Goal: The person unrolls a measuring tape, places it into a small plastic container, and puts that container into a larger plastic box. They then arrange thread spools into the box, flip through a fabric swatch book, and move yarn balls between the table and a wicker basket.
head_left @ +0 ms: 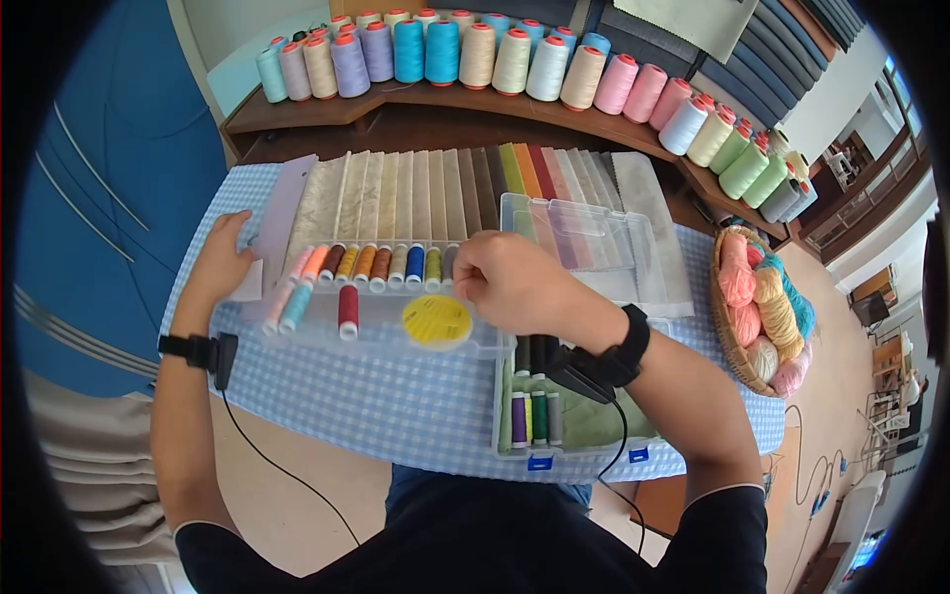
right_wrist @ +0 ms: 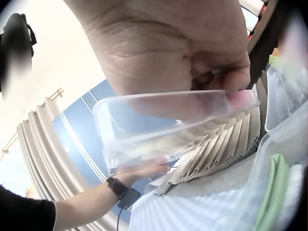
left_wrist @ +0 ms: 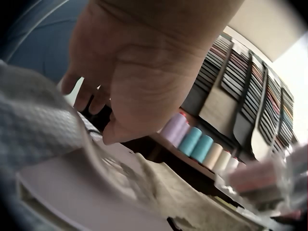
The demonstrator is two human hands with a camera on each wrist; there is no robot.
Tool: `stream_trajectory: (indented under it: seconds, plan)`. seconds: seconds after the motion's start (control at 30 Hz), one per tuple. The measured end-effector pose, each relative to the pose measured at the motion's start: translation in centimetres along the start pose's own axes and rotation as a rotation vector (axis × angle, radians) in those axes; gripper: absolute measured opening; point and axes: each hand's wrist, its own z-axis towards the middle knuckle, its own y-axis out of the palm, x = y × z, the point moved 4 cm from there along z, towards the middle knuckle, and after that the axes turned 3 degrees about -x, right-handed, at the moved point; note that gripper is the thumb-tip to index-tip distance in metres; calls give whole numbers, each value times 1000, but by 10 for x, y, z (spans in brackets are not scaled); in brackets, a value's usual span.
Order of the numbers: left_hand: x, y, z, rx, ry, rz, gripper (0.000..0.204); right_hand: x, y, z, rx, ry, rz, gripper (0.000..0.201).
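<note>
My right hand (head_left: pixel 510 282), fingers curled, grips the right end of a clear plastic tray (head_left: pixel 381 332). Thread spools line the tray's far side, among them a blue spool (head_left: pixel 415 263), with a dark red spool (head_left: pixel 348 312) and a round yellow label (head_left: pixel 436 320) nearer me. In the right wrist view the clear tray (right_wrist: pixel 139 108) overlaps the pleated swatches. My left hand (head_left: pixel 220 259) is spread at the left end of the fabric swatch book (head_left: pixel 396 188), by its lilac cover (head_left: pixel 282 213). The left fingertips are partly hidden in the left wrist view.
An open clear case (head_left: pixel 503 416) with spools on green cloth stands at the front right, its lid (head_left: pixel 633 252) raised behind. A yarn basket (head_left: pixel 727 327) sits at the table's right edge. Large thread cones (head_left: pixel 440 54) line the shelf beyond the checked tablecloth (head_left: pixel 396 396).
</note>
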Motion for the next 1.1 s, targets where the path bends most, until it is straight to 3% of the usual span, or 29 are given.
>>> stream_trajectory:
  seconds: [0.07,0.1,0.13,0.2,0.33,0.4,0.53,0.7,0.83,0.93,1.0,1.03,1.1]
  plan:
    - [58,-14,-19,152,343,17,61,-2,-2,13,-50,106,90,7]
    - [86,-18,-28,105,371,-157,59,-1,-1,18,-112,206,174,12]
    - [96,-14,-27,105,373,-153,59,-1,1,23,-109,204,176,12]
    - [101,3,-23,-63,253,-771,48,4,8,31,-113,275,310,10]
    - [120,19,5,-144,214,-858,48,7,18,34,-170,415,535,10]
    - [128,27,22,-126,223,-912,40,15,24,27,-177,579,887,13]
    - [148,47,50,-243,269,-896,41,28,25,17,-239,506,1210,13]
    - [166,66,72,-268,59,-891,34,52,8,-1,4,670,1368,23]
    - [171,64,76,-258,44,-1001,30,58,-3,-17,29,562,1478,29]
    - [169,56,72,-239,4,-1067,38,51,-12,-24,93,540,1513,35]
    - [166,47,66,-180,-2,-1249,36,39,-18,-22,84,372,1553,36]
    - [161,42,63,-183,-5,-1241,36,31,-18,-22,86,370,1562,36]
    - [151,24,55,-159,205,-1298,35,11,-21,-20,104,217,1386,26]
